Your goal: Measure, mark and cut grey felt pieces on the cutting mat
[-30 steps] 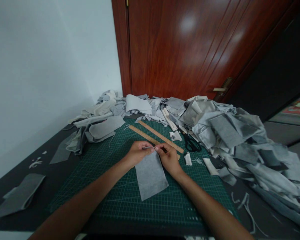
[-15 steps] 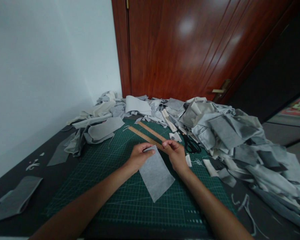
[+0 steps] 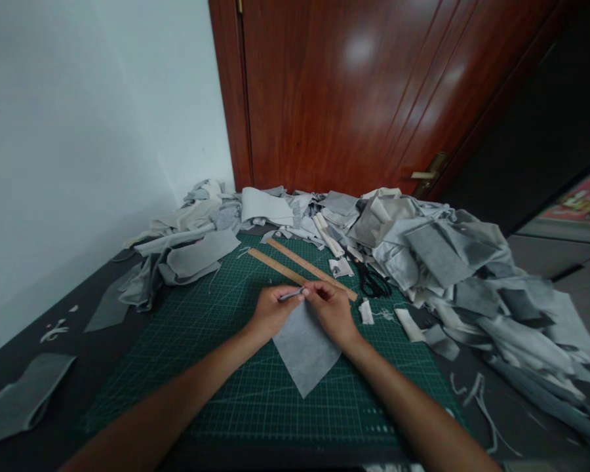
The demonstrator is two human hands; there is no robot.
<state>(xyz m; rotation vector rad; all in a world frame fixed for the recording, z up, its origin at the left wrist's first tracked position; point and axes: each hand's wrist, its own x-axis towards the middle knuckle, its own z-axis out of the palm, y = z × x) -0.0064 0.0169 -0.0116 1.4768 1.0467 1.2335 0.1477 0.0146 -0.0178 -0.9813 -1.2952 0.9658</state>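
Note:
A grey piece of fabric (image 3: 305, 357) hangs between my hands over the green cutting mat (image 3: 187, 367), one corner pointing toward me. My left hand (image 3: 274, 311) pinches its far edge, where a narrow strip looks folded over under the thumb. Close against it, my right hand (image 3: 330, 311) grips the same edge with thumb and fingers together. Just beyond my hands, two wooden rulers (image 3: 275, 265) lie side by side on the mat, partly behind my fingers. Black-handled scissors (image 3: 373, 282) rest to the right of them.
Heaped fabric scraps (image 3: 437, 252) cover the right side and run along the back. Another pile of fabric (image 3: 201, 252) lies at the left. A folded grey piece (image 3: 27, 396) sits near left. Small cream bits (image 3: 366, 311) and threads lie right of my hands.
My right hand has moved left and toward me, off the rulers, to join my left hand at the fabric's edge. That edge now looks folded over. The view has shifted slightly.

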